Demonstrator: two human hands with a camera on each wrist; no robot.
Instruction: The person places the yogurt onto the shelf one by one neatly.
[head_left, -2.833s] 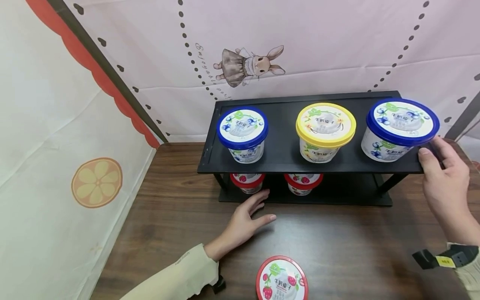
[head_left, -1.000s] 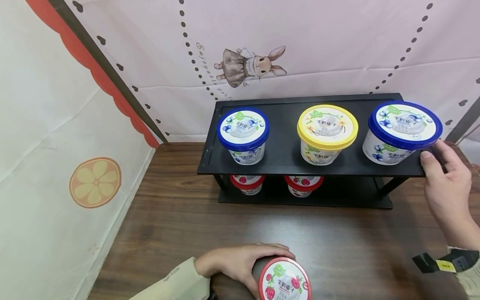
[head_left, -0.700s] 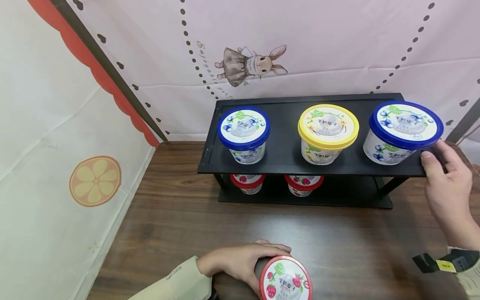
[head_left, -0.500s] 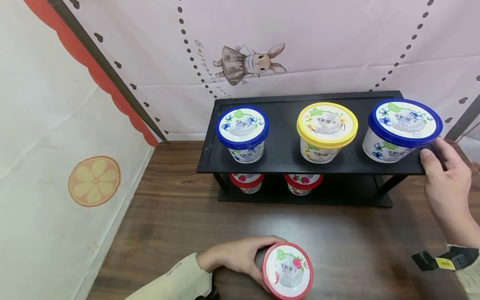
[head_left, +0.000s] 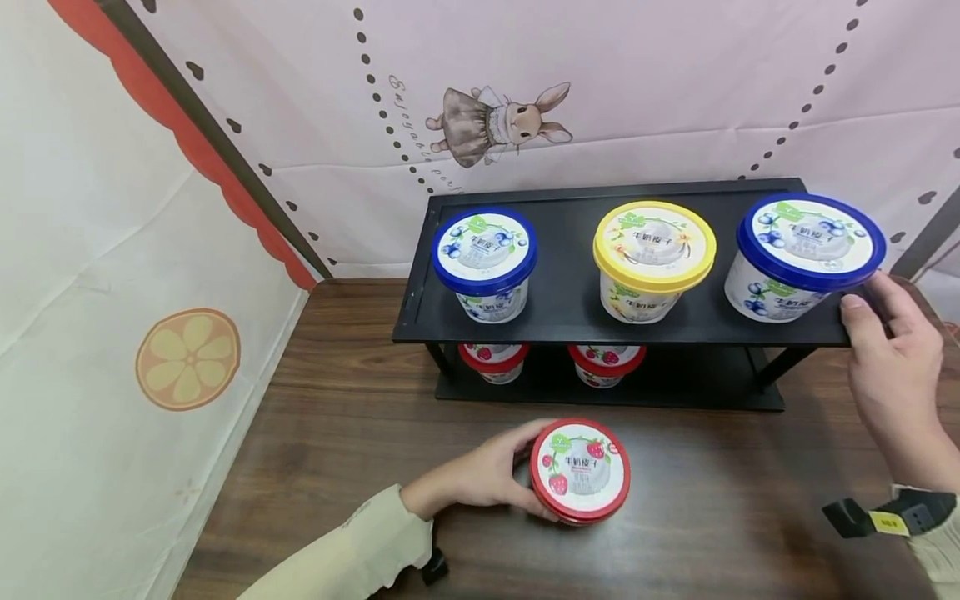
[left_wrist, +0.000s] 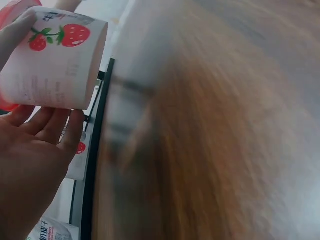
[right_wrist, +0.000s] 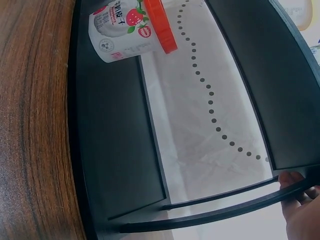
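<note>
My left hand [head_left: 487, 471] grips a strawberry tub with a red lid [head_left: 581, 471] from its left side, just in front of the black rack [head_left: 562, 287]. In the left wrist view the tub [left_wrist: 60, 70] appears held off the wooden table, fingers along one side. My right hand [head_left: 896, 367] grips the right end of the rack's top shelf; in the right wrist view its fingertips [right_wrist: 286, 180] curl at the bar there. Right beside it stands a blue-lidded blueberry tub [head_left: 806, 250].
The top shelf also bears a yellow-lidded tub [head_left: 654, 254] and another blue-lidded tub [head_left: 483, 258]. Below, two red-lidded tubs [head_left: 493, 360] stand at the left and middle of the lower shelf [head_left: 697, 383]. A printed cloth [head_left: 660, 100] hangs behind.
The left hand has moved from the lower shelf to the red-lidded tub, gripped it, and carried it forward toward the rack. The right hand has stayed at the shelf's end.
</note>
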